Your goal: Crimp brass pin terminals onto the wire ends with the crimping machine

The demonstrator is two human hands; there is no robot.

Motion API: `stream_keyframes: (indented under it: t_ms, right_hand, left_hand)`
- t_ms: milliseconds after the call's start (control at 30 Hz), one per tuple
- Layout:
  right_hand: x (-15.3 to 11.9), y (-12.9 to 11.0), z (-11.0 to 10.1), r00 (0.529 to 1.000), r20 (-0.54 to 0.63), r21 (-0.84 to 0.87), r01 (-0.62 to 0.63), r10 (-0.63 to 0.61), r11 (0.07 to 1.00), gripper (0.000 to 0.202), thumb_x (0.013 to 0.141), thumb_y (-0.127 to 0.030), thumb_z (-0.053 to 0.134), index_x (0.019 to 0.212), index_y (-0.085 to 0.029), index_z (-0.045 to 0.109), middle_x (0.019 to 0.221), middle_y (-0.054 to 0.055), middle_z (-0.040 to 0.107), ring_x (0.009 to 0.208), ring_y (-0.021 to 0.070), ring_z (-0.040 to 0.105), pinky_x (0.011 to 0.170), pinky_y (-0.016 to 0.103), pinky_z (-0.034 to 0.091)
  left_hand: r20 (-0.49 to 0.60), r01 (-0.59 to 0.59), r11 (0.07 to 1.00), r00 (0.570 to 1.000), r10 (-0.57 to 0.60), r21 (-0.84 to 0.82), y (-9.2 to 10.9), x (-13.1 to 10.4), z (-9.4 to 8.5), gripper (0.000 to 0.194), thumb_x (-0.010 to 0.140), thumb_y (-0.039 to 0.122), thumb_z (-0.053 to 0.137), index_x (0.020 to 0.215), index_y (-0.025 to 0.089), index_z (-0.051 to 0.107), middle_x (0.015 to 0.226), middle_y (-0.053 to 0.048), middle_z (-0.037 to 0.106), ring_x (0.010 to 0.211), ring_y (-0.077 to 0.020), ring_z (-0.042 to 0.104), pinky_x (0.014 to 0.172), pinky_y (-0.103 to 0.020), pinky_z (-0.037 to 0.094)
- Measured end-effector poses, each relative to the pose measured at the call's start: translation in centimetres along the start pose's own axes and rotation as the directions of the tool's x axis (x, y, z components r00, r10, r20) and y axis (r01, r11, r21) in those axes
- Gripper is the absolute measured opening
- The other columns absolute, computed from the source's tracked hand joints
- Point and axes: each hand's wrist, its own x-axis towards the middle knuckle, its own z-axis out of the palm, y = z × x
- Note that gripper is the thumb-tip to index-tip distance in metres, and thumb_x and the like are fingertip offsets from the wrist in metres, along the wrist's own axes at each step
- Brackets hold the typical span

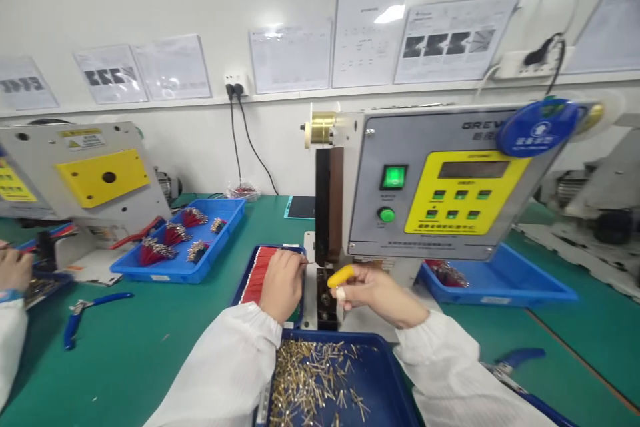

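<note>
My left hand point(284, 282) is pinched at the front of the grey machine point(395, 200), with a thin wire end showing at its fingertips, over a tray of red wires point(257, 272). Just right of the machine's dark crimping block point(327, 307), my right hand point(377, 293) has its thumb and fingers together, yellow and white covers on the fingertips. Whatever lies between them is too small to make out. Below both hands a dark blue tray point(387, 373) holds many loose brass terminals point(310, 373).
A blue tray point(185, 273) with bundles of red wires stands at the left, another blue tray point(505, 290) at the right. Blue-handled pliers point(90, 310) lie on the green table, others point(517, 360) at the lower right. A person's hand point(15, 268) is at the far left.
</note>
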Motion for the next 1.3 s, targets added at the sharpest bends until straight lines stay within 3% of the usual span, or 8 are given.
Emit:
stream_keyframes:
  t_ms: [167, 300, 567, 900, 1300]
  right_hand:
    - [1.0, 0.8, 0.1, 0.978, -0.140, 0.056, 0.163, -0.154, 0.985, 0.030, 0.064, -0.039, 0.082, 0.075, -0.016, 0.066, 0.063, 0.000, 0.064, 0.050, 0.0101, 0.053, 0.051, 0.023, 0.045]
    - [1.5, 1.1, 0.3, 0.966, -0.169, 0.037, 0.204, -0.195, 0.978, 0.033, 0.068, -0.046, 0.077, 0.072, -0.016, 0.064, 0.064, 0.002, 0.064, 0.051, 0.0116, 0.055, 0.049, 0.024, 0.044]
    - [1.9, 2.1, 0.3, 0.944, -0.230, -0.109, 0.218, -0.238, 0.970, 0.035, 0.075, -0.051, 0.067, 0.072, -0.017, 0.058, 0.064, 0.002, 0.063, 0.050, 0.0118, 0.054, 0.047, 0.024, 0.043]
    - [1.9, 2.1, 0.9, 0.931, -0.284, -0.098, 0.210, -0.230, 0.973, 0.034, 0.073, -0.051, 0.066, 0.070, -0.019, 0.056, 0.062, 0.000, 0.060, 0.048, 0.0115, 0.051, 0.046, 0.025, 0.045]
    - [2.0, 2.3, 0.7, 0.938, -0.259, -0.103, 0.210, -0.230, 0.972, 0.037, 0.075, -0.054, 0.065, 0.072, -0.019, 0.054, 0.061, -0.001, 0.058, 0.048, 0.0120, 0.051, 0.048, 0.026, 0.046]
  left_hand:
    - [-0.075, -0.082, 0.997, 0.994, 0.082, 0.002, 0.6, 0.3, 0.0, 0.015, 0.095, 0.015, 0.042, 0.096, 0.018, 0.057, 0.093, -0.005, 0.060, 0.090, -0.0189, 0.050, 0.081, -0.033, 0.043]
    - [-0.116, -0.122, 0.992, 0.986, 0.123, 0.010, 1.1, 0.3, -0.2, 0.015, 0.094, 0.014, 0.043, 0.096, 0.018, 0.057, 0.092, -0.005, 0.061, 0.090, -0.0184, 0.051, 0.080, -0.032, 0.044]
    - [-0.114, -0.136, 0.990, 0.984, 0.138, 0.022, 1.5, 0.4, -0.3, 0.018, 0.094, 0.013, 0.042, 0.096, 0.019, 0.058, 0.093, -0.005, 0.061, 0.091, -0.0184, 0.052, 0.081, -0.033, 0.045]
    - [-0.101, -0.143, 0.990, 0.984, 0.144, 0.016, 1.6, 0.3, -0.3, 0.018, 0.093, 0.010, 0.042, 0.096, 0.019, 0.058, 0.092, -0.005, 0.061, 0.090, -0.0186, 0.051, 0.080, -0.033, 0.045]
    - [-0.088, -0.134, 0.991, 0.987, 0.136, 0.027, 1.6, 0.3, -0.2, 0.021, 0.094, 0.013, 0.040, 0.095, 0.019, 0.060, 0.091, -0.006, 0.060, 0.089, -0.0193, 0.051, 0.080, -0.034, 0.045]
